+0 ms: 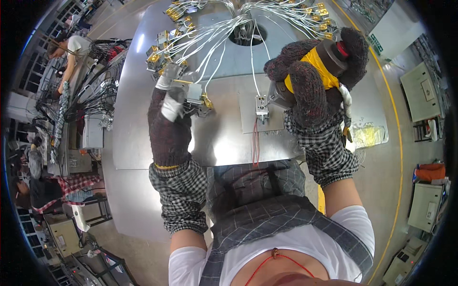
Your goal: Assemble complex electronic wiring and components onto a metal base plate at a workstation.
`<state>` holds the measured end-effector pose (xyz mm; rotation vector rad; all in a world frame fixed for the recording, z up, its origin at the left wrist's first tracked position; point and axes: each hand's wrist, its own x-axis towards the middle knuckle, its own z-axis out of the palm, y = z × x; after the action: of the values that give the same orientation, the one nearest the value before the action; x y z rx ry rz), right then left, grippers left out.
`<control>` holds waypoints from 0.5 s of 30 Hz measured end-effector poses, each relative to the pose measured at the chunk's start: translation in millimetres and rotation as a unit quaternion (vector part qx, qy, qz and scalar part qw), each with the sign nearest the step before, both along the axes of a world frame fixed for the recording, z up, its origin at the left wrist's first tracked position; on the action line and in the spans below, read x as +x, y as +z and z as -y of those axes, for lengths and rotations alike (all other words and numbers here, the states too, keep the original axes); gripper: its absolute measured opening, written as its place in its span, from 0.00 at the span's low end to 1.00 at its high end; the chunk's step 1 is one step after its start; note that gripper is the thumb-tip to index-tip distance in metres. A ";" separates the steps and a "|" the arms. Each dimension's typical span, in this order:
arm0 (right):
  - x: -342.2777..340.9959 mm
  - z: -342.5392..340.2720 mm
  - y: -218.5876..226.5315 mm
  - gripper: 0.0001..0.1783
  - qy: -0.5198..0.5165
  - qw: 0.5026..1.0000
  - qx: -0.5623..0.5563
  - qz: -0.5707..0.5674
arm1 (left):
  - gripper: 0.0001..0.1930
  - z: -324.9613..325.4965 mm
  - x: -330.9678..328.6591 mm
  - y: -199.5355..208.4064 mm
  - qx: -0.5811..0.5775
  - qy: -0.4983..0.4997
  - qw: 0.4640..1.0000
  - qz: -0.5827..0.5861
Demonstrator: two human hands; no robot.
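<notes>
My left hand (171, 112), in a dark knit glove with white-wrapped fingertips, is closed on a small silver metal connector box (193, 93). The fingers are slightly blurred. Brass-coloured fittings (207, 100) show beside that box. In my right hand (310, 90), also gloved, is a dark hand-held tool (329, 59) wrapped in yellow tape, with a red part at its far end. The tool's near end is beside a small metal block (261, 106) on a flat plate (245, 114). A white wire runs up from this block, and thin reddish wires (256, 148) hang toward the table's front edge.
Many white cables (238, 21) fan out from a round hole (250, 35) in the metal table (138, 119). Several brass-ended connectors (155, 56) lie at the far left, more at the far right. A yellow packet (369, 136) lies right. Another person (76, 45) works at a cable-covered bench leftward.
</notes>
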<state>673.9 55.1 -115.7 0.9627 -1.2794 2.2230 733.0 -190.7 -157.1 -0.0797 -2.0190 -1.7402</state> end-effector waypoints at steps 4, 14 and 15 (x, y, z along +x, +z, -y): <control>-5.5 0.2 -5.2 0.38 0.019 0.998 -0.058 -0.002 | 0.24 -16.8 3.3 12.6 0.354 -0.053 0.933 0.031; -2.9 -15.5 -32.5 0.29 0.119 0.967 -0.107 0.198 | 0.20 8.3 -22.3 37.0 -0.734 0.093 0.667 -0.092; -0.5 -15.3 -29.0 0.29 0.135 0.959 -0.121 0.218 | 0.17 5.8 -19.1 18.8 -0.788 0.072 0.600 -0.118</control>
<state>673.4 70.4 -144.8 0.6009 -1.0485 2.8433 713.9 -196.4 -138.3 -0.6111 -2.4917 0.5989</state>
